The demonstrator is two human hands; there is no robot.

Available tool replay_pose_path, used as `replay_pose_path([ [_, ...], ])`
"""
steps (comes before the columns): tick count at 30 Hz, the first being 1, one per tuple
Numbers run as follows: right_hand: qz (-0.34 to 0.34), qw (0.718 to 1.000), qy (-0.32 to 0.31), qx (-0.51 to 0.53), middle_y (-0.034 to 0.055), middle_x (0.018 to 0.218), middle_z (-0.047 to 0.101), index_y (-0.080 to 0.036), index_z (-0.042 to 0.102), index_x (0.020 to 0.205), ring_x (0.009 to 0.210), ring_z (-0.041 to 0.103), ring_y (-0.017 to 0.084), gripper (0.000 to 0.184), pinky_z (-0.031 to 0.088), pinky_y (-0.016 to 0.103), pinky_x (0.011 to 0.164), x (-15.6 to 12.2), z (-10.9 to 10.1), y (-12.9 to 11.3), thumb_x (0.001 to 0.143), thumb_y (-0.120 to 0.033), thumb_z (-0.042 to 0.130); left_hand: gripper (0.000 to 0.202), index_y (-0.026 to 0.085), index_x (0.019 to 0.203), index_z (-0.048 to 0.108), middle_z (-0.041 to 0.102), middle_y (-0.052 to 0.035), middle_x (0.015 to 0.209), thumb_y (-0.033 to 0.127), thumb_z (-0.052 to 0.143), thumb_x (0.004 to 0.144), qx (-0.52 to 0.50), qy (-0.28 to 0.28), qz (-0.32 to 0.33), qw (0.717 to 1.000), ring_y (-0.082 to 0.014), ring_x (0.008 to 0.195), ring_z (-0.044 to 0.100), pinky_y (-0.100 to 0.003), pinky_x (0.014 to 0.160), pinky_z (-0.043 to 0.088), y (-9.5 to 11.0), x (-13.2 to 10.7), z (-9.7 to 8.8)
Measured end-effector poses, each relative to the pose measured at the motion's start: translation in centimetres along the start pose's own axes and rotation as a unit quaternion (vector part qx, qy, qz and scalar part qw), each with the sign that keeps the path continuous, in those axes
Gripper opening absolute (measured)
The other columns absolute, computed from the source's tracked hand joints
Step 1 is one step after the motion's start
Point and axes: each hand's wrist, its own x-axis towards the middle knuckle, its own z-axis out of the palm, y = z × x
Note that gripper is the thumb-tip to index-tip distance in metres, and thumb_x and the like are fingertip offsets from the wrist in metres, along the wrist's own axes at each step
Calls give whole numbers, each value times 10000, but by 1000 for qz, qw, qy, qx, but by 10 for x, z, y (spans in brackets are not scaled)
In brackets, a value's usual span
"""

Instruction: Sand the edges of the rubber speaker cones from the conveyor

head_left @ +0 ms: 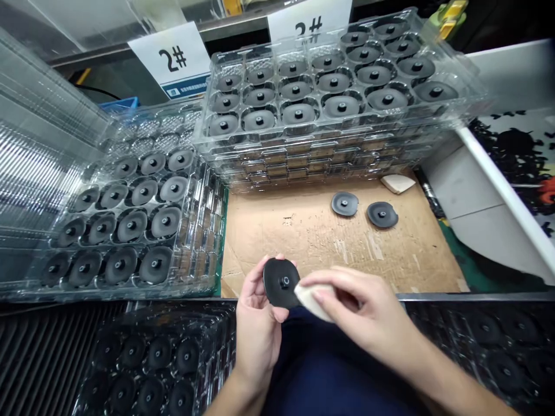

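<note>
In my left hand (259,312) is a black round plastic disc (277,286) with a small raised hub, gripped by its edge, hub side up. My right hand (364,300) pinches a folded cream-coloured cloth or pad (315,301). The pad's tip is at the disc's right edge; whether it touches cannot be made out. Two similar discs, one grey-black (344,204) and one darker (382,214), lie on the cardboard (269,231) beyond my hands. Another cream pad (398,183) rests near the cardboard's far right corner.
Stacked clear trays (303,138) of discs stand at the back. More clear trays (186,231) rise at the left. Below the bench edge are trays at lower left (151,370) and lower right (498,352). A white-edged bin (498,185) with black pieces stands right.
</note>
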Motion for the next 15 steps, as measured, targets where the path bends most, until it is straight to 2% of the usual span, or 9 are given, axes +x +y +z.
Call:
replay_pose_path([
  [3, 62, 997, 45, -5, 22, 868, 722, -208, 697, 934, 666, 638, 135, 172, 476, 220, 525, -11, -9, 24, 852, -226, 547, 625, 291, 1001, 682, 739, 0, 1033, 277, 892, 412, -5, -4, 3, 1000, -208, 1001, 667, -211, 834, 528, -1, 1, 1],
  [6, 60, 994, 88, -5, 20, 942, 716, -223, 680, 976, 739, 646, 136, 167, 496, 214, 571, -14, -14, 22, 863, -242, 558, 625, 301, 1006, 682, 734, -6, 1046, 333, 882, 415, -7, -29, -1, 1000, -207, 986, 673, -228, 846, 527, -2, -2, 7],
  [8, 1, 994, 111, -4, 23, 984, 698, -219, 648, 1038, 793, 636, 126, 191, 497, 204, 609, -10, -12, 8, 876, -213, 547, 637, 299, 1021, 678, 728, -14, 1055, 375, 872, 420, -3, -37, 0, 999, -203, 993, 665, -235, 856, 522, -2, -5, 9],
  [11, -153, 981, 113, -26, 64, 963, 685, -140, 599, 1105, 804, 609, 140, 236, 494, 250, 691, -1, -3, -14, 889, -160, 504, 662, 280, 1089, 655, 702, -48, 1108, 450, 836, 476, 9, -60, -27, 998, -230, 1023, 644, -274, 893, 510, 0, -7, 8],
  [13, -218, 973, 63, -40, 74, 898, 686, -100, 596, 1084, 765, 593, 150, 232, 483, 281, 713, 4, 2, -22, 892, -132, 471, 644, 275, 1131, 631, 690, -56, 1123, 429, 821, 535, 16, -66, -54, 996, -250, 1026, 639, -314, 917, 504, 2, -6, 4],
  [15, -214, 976, -20, -43, 50, 844, 684, -116, 616, 1029, 718, 581, 139, 213, 469, 268, 681, 9, 4, -23, 889, -108, 456, 629, 284, 1147, 613, 689, -47, 1113, 385, 819, 562, 11, -55, -73, 996, -258, 1007, 647, -350, 918, 510, 3, -5, 0],
])
